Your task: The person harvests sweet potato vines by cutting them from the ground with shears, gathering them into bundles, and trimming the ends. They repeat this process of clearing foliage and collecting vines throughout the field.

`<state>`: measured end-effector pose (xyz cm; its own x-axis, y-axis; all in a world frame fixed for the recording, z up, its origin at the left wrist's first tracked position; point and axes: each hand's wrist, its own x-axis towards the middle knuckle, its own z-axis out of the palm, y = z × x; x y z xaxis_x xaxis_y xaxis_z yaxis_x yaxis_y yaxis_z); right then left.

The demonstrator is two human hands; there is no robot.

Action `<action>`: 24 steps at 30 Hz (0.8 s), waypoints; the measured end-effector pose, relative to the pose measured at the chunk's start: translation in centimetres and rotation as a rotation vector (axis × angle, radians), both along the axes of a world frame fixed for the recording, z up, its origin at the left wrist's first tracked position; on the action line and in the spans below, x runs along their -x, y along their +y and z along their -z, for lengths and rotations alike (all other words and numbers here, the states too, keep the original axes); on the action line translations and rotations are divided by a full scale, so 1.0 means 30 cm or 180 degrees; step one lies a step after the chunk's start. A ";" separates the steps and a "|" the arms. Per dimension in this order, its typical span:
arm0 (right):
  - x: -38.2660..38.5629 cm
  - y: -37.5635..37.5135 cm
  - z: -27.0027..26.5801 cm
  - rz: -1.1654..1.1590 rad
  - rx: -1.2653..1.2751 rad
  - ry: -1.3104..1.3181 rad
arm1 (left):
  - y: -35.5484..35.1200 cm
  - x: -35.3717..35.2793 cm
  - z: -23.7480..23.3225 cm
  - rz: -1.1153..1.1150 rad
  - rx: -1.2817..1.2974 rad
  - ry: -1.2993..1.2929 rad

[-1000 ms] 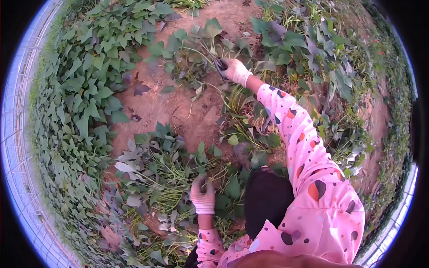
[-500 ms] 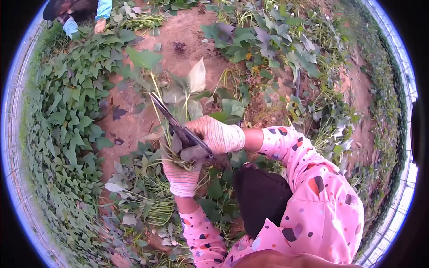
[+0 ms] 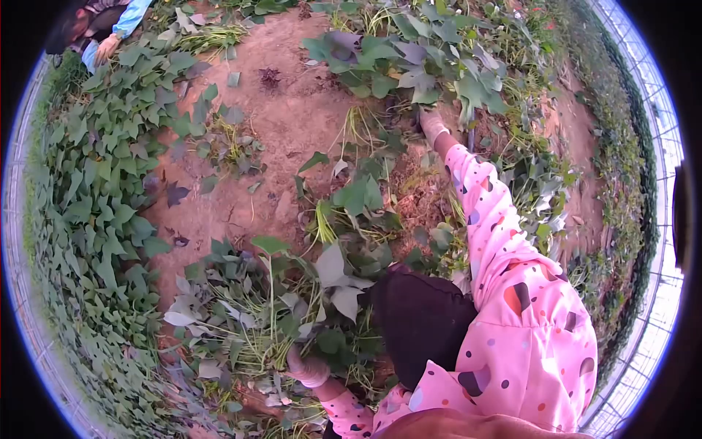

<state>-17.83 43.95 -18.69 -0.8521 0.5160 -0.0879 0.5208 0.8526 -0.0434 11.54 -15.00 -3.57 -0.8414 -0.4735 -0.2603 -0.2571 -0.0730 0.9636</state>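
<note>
My left hand (image 3: 308, 369), in a pale striped glove, is low in the middle, closed around the lower ends of a bunch of leafy stems (image 3: 272, 311). The bunch rests on a heap of cut vines (image 3: 238, 340), its broad leaves pointing away from me. My right arm is stretched far forward, and the gloved right hand (image 3: 433, 124) reaches in under a clump of green leaves (image 3: 417, 77). Its fingers look curled, with something dark beside them, but foliage covers the tips. I cannot make out the dark-bladed shears in this view.
Dense leafy vines (image 3: 102, 190) run along the left. Reddish bare soil (image 3: 278, 110) lies between the rows. At the top left a person in blue sleeves (image 3: 131, 18) bends over the plants. My dark-clothed knee (image 3: 420, 322) is between my arms.
My hands have parted. The left has moved down and back, bringing the leafy stems onto the heap. The right, which held dark-bladed shears beside the left, has reached forward and right into the foliage.
</note>
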 end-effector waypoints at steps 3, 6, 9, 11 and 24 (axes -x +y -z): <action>-0.084 0.062 -0.133 0.1626 0.3457 0.0498 | 0.077 0.116 -0.126 -0.0331 0.0204 0.0142; -0.176 -0.039 -0.226 0.1206 0.4064 0.0719 | 0.070 0.140 -0.116 0.0802 0.1858 0.0480; -0.259 -0.086 -0.217 0.1363 0.5159 0.0394 | 0.152 0.170 -0.104 0.0637 0.3154 0.0257; -0.270 -0.120 -0.205 0.1548 0.5310 0.0360 | 0.149 0.163 -0.044 0.0535 0.2832 0.0483; -0.136 -0.098 -0.061 0.1703 0.4053 0.0107 | 0.292 0.260 -0.175 0.0961 0.1297 -0.0263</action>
